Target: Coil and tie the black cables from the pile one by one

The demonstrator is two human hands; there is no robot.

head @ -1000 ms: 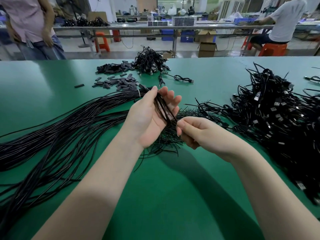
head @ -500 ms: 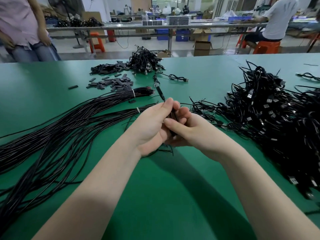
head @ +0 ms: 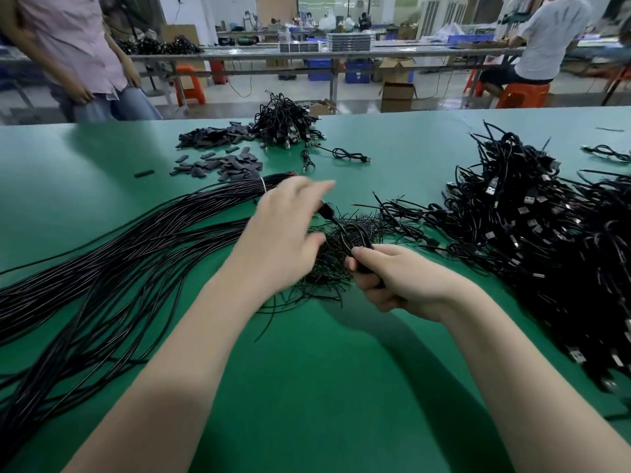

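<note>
Two hands work above the green table: the right hand grips a coiled black cable, while the blurred left hand hovers just beside it, fingers loosely spread; whether it touches the cable cannot be told. Straight cables lie left of the hands, tied ones right.

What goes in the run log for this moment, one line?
step: coiling | right hand: grips coiled cable | left hand: blurred, beside coil | twist ties: under hands | tied: not yet
</note>
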